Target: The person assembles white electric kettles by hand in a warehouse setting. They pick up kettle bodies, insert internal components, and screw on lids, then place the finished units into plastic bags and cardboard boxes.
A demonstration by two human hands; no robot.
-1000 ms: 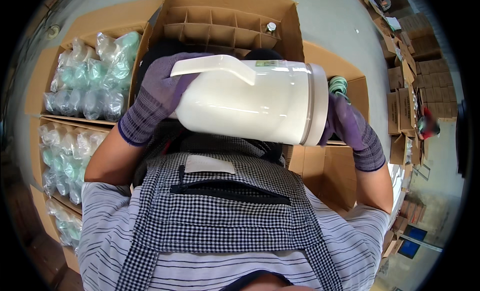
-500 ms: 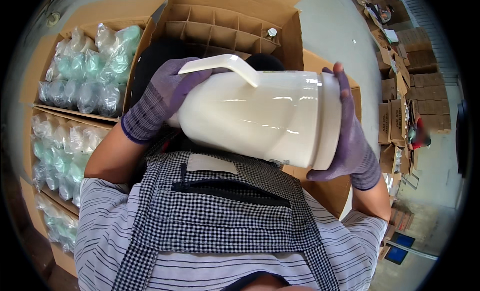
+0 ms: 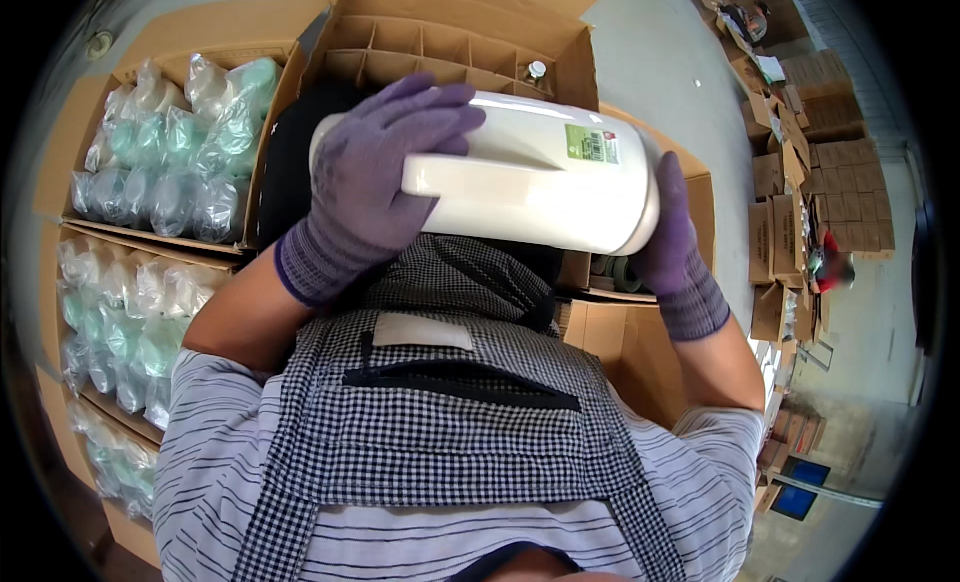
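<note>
A glossy white jug [image 3: 540, 207] lies on its side in front of my chest, its base end to the right. Its handle faces me, partly under my left hand [image 3: 375, 172]. That purple-gloved hand lies across the narrower end of the jug, with its fingers over the upper side. My right hand [image 3: 672, 232], gloved alike, is pressed against the base; the jug hides part of its fingers. A green and white label [image 3: 592, 144] shows on the jug near the base.
Beyond the jug stands an open carton [image 3: 460, 42] with cardboard dividers and a small clear bottle [image 3: 535, 72] at its right. On the left, cartons hold several plastic-wrapped white and pale green items [image 3: 165, 132]. An open box [image 3: 625, 357] sits by my right forearm. Stacked cartons [image 3: 850, 187] line the far right.
The jug has turned about its length, bringing the handle toward me and the label into view. My left hand has moved from the jug's end onto its upper side.
</note>
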